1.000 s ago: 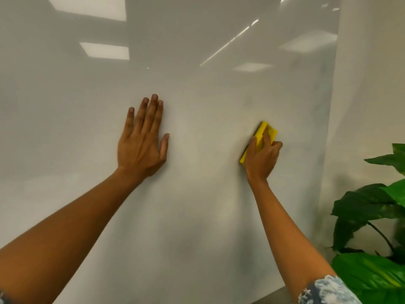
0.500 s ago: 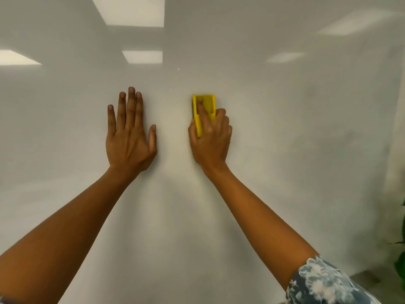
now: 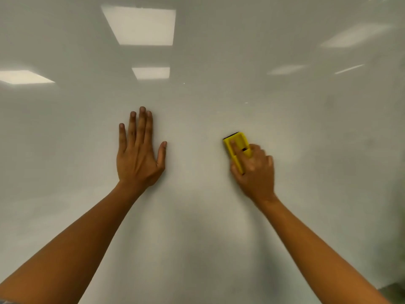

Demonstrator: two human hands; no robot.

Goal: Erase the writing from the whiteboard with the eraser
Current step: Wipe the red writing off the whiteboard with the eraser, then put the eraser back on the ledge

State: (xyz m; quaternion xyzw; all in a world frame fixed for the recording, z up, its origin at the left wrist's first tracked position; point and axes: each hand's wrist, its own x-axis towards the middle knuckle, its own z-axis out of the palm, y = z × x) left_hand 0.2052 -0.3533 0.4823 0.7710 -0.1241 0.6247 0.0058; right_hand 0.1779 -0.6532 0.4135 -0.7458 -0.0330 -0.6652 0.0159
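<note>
Whiteboard (image 3: 208,216) shows no writing as your right hand (image 3: 255,172), gripping the yellow eraser (image 3: 237,148), swings back rightward from your flat, open left hand (image 3: 138,154) (probably a finishing pass).

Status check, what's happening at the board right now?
Left hand flat on whiteboard, open. Right hand gripping yellow eraser against board. No writing visible. Nothing in the way.

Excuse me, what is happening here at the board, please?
A person is wiping a whiteboard. The right hand presses a yellow eraser against it, while the left hand rests flat and open on the surface. No clear writing shows in view, only faint grey smudges at the right and reflections of ceiling lights.
</note>
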